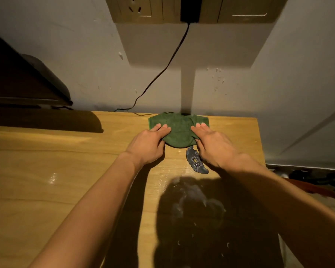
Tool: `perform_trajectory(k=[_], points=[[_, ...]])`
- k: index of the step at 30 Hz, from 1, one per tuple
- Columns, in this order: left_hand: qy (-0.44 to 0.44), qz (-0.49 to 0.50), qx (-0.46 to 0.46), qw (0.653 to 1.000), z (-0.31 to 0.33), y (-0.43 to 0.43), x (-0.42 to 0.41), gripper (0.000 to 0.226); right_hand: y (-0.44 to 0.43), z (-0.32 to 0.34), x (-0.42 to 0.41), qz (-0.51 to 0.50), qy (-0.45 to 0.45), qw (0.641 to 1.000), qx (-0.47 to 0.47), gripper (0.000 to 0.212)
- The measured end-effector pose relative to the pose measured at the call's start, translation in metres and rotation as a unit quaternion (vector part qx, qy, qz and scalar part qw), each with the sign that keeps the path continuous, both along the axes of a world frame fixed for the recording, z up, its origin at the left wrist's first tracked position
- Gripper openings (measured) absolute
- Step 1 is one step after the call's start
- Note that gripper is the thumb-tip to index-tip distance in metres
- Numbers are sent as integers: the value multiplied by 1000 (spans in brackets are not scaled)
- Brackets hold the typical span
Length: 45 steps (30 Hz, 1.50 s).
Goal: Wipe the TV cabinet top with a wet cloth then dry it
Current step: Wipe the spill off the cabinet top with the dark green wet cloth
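Both hands, left hand (149,144) and right hand (214,147), are pressing flat, fingers together, on the folded green terry cloth (179,130) at the wooden cabinet top (46,161) back edge, risking snagging the thin black cable (162,68) or pushing off the grey patterned crescent-shaped piece (194,161).

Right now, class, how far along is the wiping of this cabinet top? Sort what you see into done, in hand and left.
Done: wet streaks glisten on the cabinet top nearer the person. In hand: left hand and right hand press the green cloth flat by the wall. Left: the left stretch looks dull, a blue-grey patterned piece lies there, and drying seems unstarted.
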<state>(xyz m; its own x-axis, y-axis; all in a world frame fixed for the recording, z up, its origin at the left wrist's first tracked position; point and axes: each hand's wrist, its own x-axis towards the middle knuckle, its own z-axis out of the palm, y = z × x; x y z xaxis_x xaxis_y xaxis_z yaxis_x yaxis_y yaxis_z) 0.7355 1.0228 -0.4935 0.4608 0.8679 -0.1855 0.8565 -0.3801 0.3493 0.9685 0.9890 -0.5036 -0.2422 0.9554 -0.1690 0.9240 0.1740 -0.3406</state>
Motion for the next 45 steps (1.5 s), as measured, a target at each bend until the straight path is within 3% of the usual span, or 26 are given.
perform_trajectory(k=[28, 45], points=[[-15, -42, -35, 998, -11, -151, -66, 54, -184, 8, -81, -102, -29, 993, -51, 52], [-12, -30, -72, 997, 0, -243, -100, 56, -274, 21, -118, -107, -34, 991, -73, 51]])
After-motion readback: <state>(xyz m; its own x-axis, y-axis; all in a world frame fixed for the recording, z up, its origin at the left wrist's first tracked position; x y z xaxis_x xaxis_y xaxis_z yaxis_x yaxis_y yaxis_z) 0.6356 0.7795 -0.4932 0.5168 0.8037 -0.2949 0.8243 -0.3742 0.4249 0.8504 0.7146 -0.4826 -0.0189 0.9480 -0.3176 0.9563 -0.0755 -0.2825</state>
